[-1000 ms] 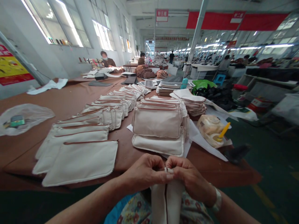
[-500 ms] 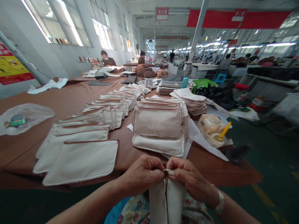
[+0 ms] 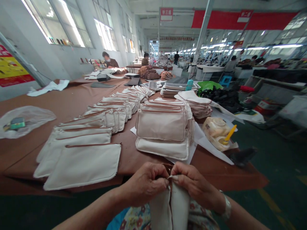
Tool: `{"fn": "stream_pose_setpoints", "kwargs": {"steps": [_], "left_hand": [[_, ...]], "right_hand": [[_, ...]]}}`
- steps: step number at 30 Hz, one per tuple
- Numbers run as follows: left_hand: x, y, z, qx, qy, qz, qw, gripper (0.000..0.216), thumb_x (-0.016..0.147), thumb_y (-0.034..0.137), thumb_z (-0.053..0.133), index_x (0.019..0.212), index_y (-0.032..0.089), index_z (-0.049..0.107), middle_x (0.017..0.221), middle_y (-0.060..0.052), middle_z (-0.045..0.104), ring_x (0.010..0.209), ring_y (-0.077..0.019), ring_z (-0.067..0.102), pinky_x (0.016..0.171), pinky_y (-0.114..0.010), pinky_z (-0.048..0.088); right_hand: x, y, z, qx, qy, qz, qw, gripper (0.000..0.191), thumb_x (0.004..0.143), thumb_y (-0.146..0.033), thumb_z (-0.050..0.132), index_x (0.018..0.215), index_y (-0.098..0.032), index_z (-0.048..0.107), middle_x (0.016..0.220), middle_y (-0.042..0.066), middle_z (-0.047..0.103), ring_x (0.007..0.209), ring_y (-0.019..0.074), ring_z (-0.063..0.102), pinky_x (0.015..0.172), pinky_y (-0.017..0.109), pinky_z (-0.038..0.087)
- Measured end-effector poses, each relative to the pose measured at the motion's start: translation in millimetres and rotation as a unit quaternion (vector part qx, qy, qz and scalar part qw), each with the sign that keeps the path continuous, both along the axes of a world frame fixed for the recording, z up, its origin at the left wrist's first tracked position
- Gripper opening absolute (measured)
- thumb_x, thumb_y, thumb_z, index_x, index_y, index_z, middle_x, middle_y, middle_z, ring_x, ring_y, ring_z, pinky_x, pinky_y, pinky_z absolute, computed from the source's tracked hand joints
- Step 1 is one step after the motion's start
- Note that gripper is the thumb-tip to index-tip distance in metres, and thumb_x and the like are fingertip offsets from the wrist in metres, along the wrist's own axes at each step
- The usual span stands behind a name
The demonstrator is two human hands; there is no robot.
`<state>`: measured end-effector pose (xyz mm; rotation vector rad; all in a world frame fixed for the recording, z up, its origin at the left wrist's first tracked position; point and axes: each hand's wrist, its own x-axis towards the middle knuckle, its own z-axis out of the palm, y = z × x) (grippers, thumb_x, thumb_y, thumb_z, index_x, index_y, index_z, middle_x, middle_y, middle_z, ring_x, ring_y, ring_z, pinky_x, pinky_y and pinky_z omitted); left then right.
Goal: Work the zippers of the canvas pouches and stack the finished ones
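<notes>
At the table's front edge, my left hand (image 3: pixel 148 183) and my right hand (image 3: pixel 196 183) pinch the top of an off-white pouch (image 3: pixel 180 206), one on each side of its brown-trimmed opening. The pouch hangs upright over my lap, its brown trim running down the middle. Thumbs and forefingers nearly meet at the top, and a bit of brown strip shows just behind them. The fingertips hide the exact spot they grip. Beyond my hands lies a stack of similar pouches (image 3: pixel 161 124). To the left, a row of overlapping pouches (image 3: pixel 83 163) stretches away.
The brown-covered table (image 3: pixel 19 156) carries a clear plastic bag (image 3: pixel 35 115) at left. Right of the stack stand a cut plastic jug (image 3: pixel 216 127) with a yellow tool (image 3: pixel 230 133) and another pile of pieces (image 3: pixel 198 103). A person (image 3: pixel 109 60) sits at the far left end.
My fingers have shifted slightly at the top of the pouch, and its two sides now stand a little wider apart. A bit of brown strip has come into view behind the fingertips.
</notes>
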<state>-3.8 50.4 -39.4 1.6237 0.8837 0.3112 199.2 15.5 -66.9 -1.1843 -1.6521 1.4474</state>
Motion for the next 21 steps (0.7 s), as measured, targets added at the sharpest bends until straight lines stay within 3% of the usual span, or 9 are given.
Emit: {"fn": "stream_pose_setpoints", "kwargs": {"steps": [3,5,8,12,14,21], "left_hand": [[-3.0,0.2,1.0,-0.032,-0.022,-0.015,0.999,0.011,0.078,0.019,0.055,0.076,0.011,0.063,0.065,0.004,0.049,0.059,-0.0081,0.036,0.05,-0.019,0.026],[-5.7,0.5,1.5,-0.055,-0.042,-0.029,0.997,0.014,0.078,0.023,0.057,0.077,0.011,0.063,0.064,0.004,0.048,0.057,-0.008,0.034,0.05,-0.019,0.025],[-8.6,-0.2,2.0,-0.041,-0.041,-0.03,0.998,0.019,0.083,0.027,0.055,0.08,0.011,0.064,0.064,0.004,0.046,0.056,-0.0081,0.034,0.049,-0.02,0.025],[-7.7,-4.6,3.4,0.088,0.005,-0.006,0.996,0.02,0.087,0.022,0.051,0.077,0.011,0.065,0.067,0.003,0.049,0.061,-0.0089,0.039,0.054,-0.02,0.03],[-6.8,-7.0,5.8,0.141,0.028,0.014,0.989,0.019,0.087,0.022,0.053,0.075,0.012,0.064,0.066,0.004,0.051,0.061,-0.0093,0.041,0.055,-0.021,0.031],[-17.1,-6.7,18.8,0.124,0.008,0.031,0.992,0.015,0.081,0.014,0.055,0.095,0.015,0.061,0.081,0.001,0.06,0.07,-0.0121,0.05,0.059,-0.019,0.038]], "right_hand": [[3.0,7.0,-7.3,-0.131,0.13,0.05,0.982,0.021,0.083,-0.035,0.062,0.081,-0.014,0.057,0.065,-0.004,0.043,0.056,0.0091,0.029,0.05,0.022,0.022],[4.6,10.1,-9.4,-0.172,0.181,0.073,0.966,0.024,0.08,-0.036,0.067,0.082,-0.013,0.058,0.066,-0.004,0.045,0.055,0.0083,0.029,0.05,0.021,0.022],[5.5,10.3,-3.7,-0.15,0.17,0.083,0.97,0.03,0.085,-0.043,0.065,0.089,-0.013,0.061,0.07,-0.002,0.047,0.058,0.0088,0.032,0.052,0.021,0.024],[4.0,4.7,9.3,-0.099,0.136,0.063,0.984,0.04,0.093,-0.051,0.052,0.098,-0.013,0.062,0.078,0.0,0.05,0.064,0.0107,0.037,0.057,0.022,0.029],[2.3,2.3,10.7,-0.084,0.13,0.057,0.986,0.039,0.09,-0.05,0.058,0.095,-0.012,0.062,0.077,0.0,0.051,0.066,0.0112,0.039,0.059,0.023,0.03],[-7.4,-1.0,-1.5,-0.162,0.164,-0.015,0.973,0.03,0.077,-0.038,0.074,0.078,-0.009,0.065,0.067,0.0,0.054,0.057,0.0079,0.037,0.053,0.022,0.025]]}}
